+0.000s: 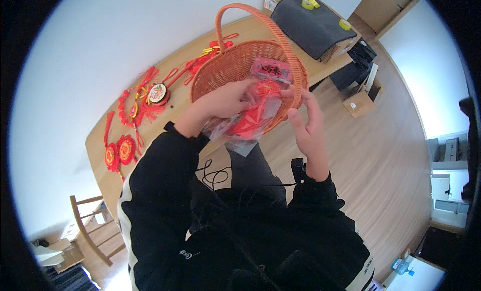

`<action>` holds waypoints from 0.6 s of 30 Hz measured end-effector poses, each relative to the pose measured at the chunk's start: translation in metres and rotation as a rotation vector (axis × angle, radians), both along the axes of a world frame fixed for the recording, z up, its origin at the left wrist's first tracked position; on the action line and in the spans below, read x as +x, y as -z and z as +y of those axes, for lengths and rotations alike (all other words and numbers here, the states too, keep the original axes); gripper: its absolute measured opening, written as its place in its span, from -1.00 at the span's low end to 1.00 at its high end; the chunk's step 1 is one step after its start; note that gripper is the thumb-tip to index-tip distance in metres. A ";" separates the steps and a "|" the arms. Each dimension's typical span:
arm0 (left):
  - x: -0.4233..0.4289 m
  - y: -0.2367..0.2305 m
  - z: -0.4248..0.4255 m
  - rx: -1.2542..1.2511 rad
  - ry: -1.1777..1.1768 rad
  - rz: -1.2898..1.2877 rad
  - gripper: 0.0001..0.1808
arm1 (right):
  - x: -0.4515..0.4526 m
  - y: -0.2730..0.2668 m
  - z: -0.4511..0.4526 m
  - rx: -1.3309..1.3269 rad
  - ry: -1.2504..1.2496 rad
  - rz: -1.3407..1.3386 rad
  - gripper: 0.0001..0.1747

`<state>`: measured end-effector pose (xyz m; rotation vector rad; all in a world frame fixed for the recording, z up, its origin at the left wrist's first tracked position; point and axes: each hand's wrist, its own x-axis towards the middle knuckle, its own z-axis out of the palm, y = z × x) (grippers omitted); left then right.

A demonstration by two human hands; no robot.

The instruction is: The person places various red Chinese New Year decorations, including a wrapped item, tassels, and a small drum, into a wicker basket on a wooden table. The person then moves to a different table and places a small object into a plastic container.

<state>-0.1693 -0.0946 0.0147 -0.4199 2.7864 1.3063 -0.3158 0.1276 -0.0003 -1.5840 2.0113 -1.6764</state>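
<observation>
An orange wicker basket (221,78) with an arched handle (276,26) sits at the table's near edge. Over its opening, my left hand (227,99) grips a clear plastic bag (250,144). Inside the bag is a red ornament (250,120) with a knotted, rounded top; the plastic blurs its details. A pink-red card (271,68) bearing dark writing shows at the bag's upper end, inside the basket. My right hand (311,135) is at the basket's right rim, thumb and fingers apart. Some of its fingertips pass behind the handle, close to the bag; contact there is unclear.
Red tasselled hangings (129,106), a round drum-shaped ornament (158,93) and two round red pendants (126,150) lie on the wooden table (184,110). Yellow tape rolls (307,4) rest on a black-covered box (312,28). An open carton (359,104) stands on the floor.
</observation>
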 end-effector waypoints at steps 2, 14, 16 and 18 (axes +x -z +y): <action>0.000 0.016 -0.001 -0.006 0.009 -0.025 -0.24 | 0.005 -0.007 -0.003 0.068 -0.090 0.160 -0.54; 0.021 -0.011 0.029 -0.347 0.009 0.205 -0.69 | 0.028 0.010 -0.011 -0.173 0.043 -0.030 -0.23; 0.030 -0.022 0.039 -0.301 0.047 0.026 -0.61 | 0.026 0.010 -0.010 -0.291 0.077 0.063 -0.19; 0.033 -0.020 0.041 -0.264 0.086 -0.057 -0.53 | 0.024 0.010 -0.011 -0.418 0.059 0.110 -0.19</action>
